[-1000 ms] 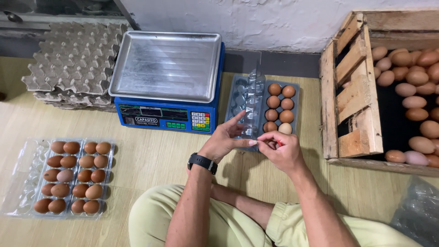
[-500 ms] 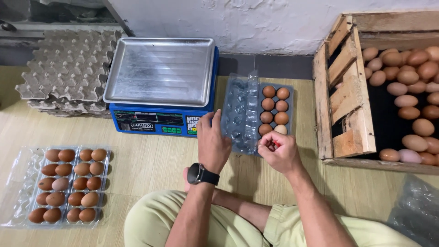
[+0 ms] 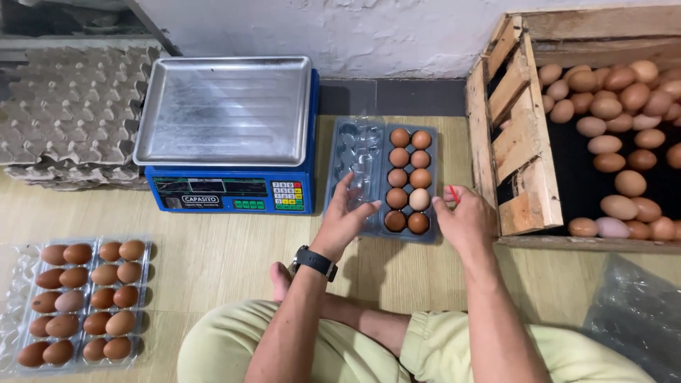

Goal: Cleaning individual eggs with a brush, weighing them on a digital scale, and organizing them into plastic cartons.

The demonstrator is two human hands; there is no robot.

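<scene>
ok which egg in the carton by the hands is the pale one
In the open carton, the pale egg sits fourth down in the right column; the other nine are brown.

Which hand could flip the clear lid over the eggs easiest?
Probably the left hand: its fingers already rest on the open clear lid, left of the filled egg carton. The right hand sits at the carton's other side, pinching something small and red.

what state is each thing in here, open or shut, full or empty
clear egg carton: lid open to the left, right half filled with ten eggs
scale: pan bare
wooden crate: holds many loose eggs
filled cartons: lying open, full of eggs
pulp trays: stacked, empty
left hand: open, on the lid
right hand: pinching something small and red
</scene>
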